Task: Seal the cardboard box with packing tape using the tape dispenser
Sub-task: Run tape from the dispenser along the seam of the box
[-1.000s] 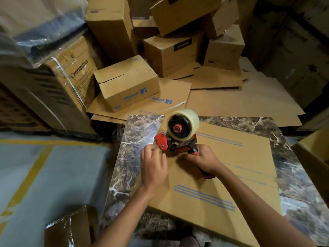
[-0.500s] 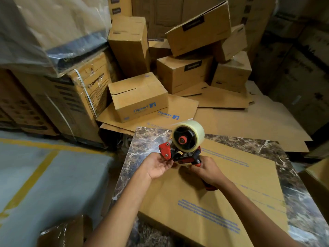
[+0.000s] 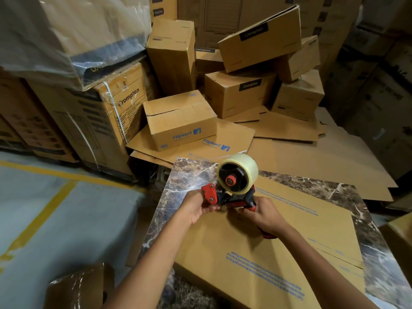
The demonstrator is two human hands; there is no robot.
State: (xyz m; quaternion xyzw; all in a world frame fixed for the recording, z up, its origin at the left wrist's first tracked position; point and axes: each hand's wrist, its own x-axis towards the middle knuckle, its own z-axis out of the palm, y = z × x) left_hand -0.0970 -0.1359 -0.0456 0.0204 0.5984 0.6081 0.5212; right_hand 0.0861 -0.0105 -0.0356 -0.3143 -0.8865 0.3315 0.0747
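A red and black tape dispenser [image 3: 231, 195] with a roll of clear tape [image 3: 245, 167] is held just above a flattened cardboard box [image 3: 278, 246] with blue print. My right hand [image 3: 265, 217] grips the dispenser's handle from the near side. My left hand [image 3: 198, 207] curls its fingers round the red front end of the dispenser, near the blade. The flat box lies on a marble-patterned table [image 3: 189, 177]. The tape's free end is too small to make out.
A closed Flipkart box [image 3: 180, 121] sits on flat cardboard sheets [image 3: 312, 161] beyond the table. Stacked Crompton boxes [image 3: 240, 92] rise behind it. A large strapped carton [image 3: 107, 121] stands at left, a grey floor with a yellow line [image 3: 42, 215] beside it.
My left hand lifted off the cardboard and took hold of the dispenser's red front end. The dispenser rose slightly. The camera view tilted up.
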